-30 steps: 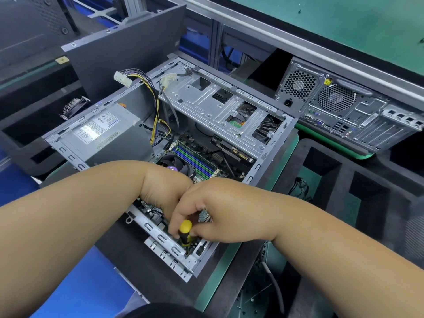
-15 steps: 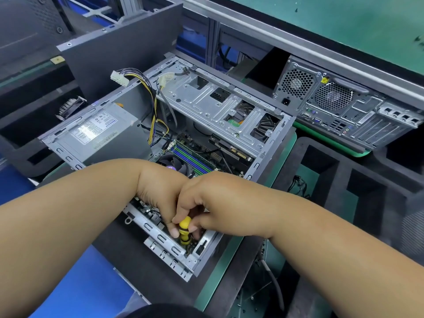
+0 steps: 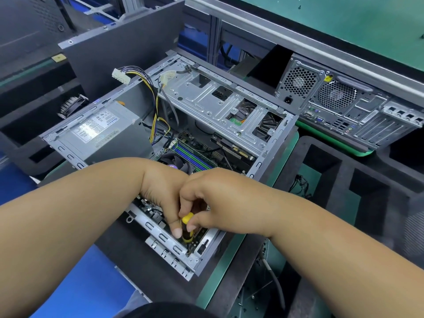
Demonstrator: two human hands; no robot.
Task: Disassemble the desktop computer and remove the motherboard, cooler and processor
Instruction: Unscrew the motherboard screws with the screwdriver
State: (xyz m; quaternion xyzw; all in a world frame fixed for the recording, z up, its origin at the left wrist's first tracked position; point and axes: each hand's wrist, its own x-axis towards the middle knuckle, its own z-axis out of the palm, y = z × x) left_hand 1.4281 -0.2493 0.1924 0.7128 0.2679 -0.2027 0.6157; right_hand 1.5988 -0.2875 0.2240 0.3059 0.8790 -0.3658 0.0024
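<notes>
The desktop computer (image 3: 183, 143) lies on its side in the middle of the tabletop (image 3: 243, 253), side panel off, its grey steel frame open to the camera. Inside, the motherboard (image 3: 195, 154) shows as a green board with long green and blue memory slots, half hidden under both forearms. The cooler (image 3: 174, 162) peeks out just above the left wrist, a dark round fan with a purple centre label. The processor cannot be seen.

Both hands are down at the near corner of the case. The right hand (image 3: 220, 200) pinches the yellow top of a screwdriver (image 3: 187, 228), fingertips curled round it. The left hand (image 3: 160, 193) sits right against it, fingers curled down along the yellow and black handle, thumb pressed at its side. The tool stands nearly upright over the board's near edge; its tip is hidden.

The power supply (image 3: 101, 131), a grey box with a white label, sits swung out at the case's left, and its bundle of yellow and black wires (image 3: 156, 106) arches up to a white connector (image 3: 119, 76). The silver drive cage (image 3: 224, 106) spans the far side. A second computer (image 3: 344, 106) rests behind, rear panel and fan grilles facing us.
</notes>
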